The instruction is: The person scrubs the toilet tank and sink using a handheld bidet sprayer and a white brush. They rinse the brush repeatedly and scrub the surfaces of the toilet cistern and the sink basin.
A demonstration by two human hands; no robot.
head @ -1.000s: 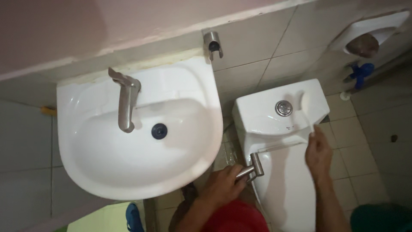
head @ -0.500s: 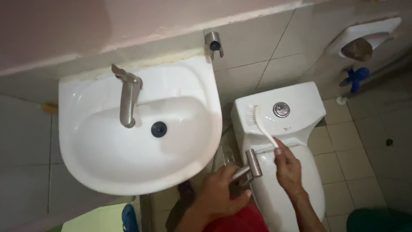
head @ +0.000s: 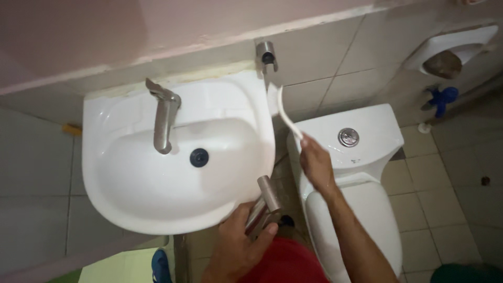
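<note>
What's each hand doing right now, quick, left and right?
Left hand: closed around the metal spray nozzle.
Right hand: closed on the white brush, raised between sink and toilet tank.

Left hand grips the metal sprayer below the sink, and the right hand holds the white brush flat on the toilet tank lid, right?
Not quite. The left hand grips the metal sprayer, but the right hand holds the white brush raised between the sink and toilet tank, not on the lid. The head view shows this.

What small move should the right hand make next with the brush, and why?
Probably lower the white brush onto the side of the toilet tank. The right hand holds it raised between sink and tank, while the left hand grips the metal sprayer.
</note>
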